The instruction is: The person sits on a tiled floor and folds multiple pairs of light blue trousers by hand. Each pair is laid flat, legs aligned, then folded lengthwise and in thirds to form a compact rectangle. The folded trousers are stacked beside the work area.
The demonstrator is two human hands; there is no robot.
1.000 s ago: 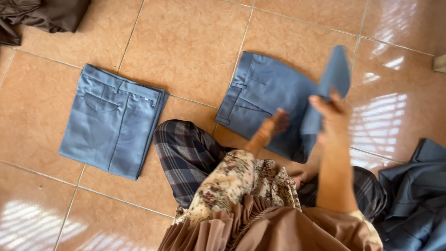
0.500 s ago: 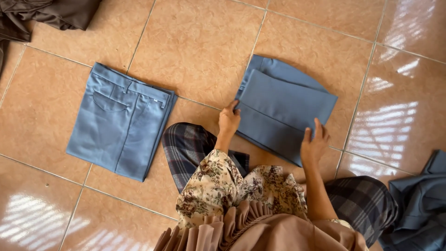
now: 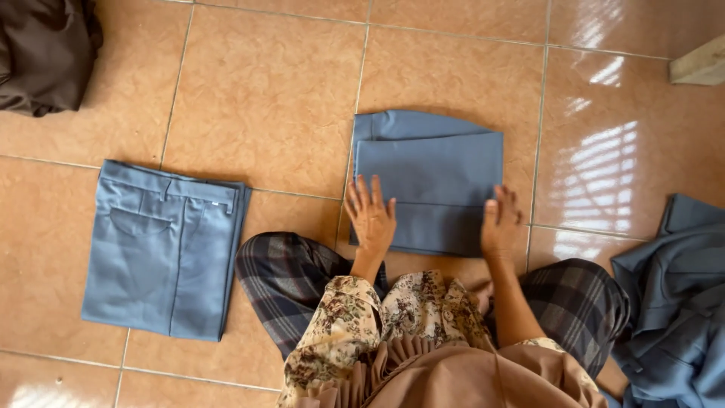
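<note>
A folded blue-grey garment lies on the tiled floor in front of me. My left hand rests flat on its near left corner, fingers spread. On the near right edge my right hand presses down flat, fingers together. A second folded pair of blue-grey trousers with a visible back pocket lies to the left, apart from both hands. My knees in dark plaid cloth sit just below the garment.
A heap of loose blue-grey clothing lies at the right edge. A dark brown bundle of cloth sits in the far left corner. A pale wooden piece shows at the upper right.
One second ago my right hand was lifting a flap of the garment; it has been folded over, and both hands now lie flat on its near edge.
</note>
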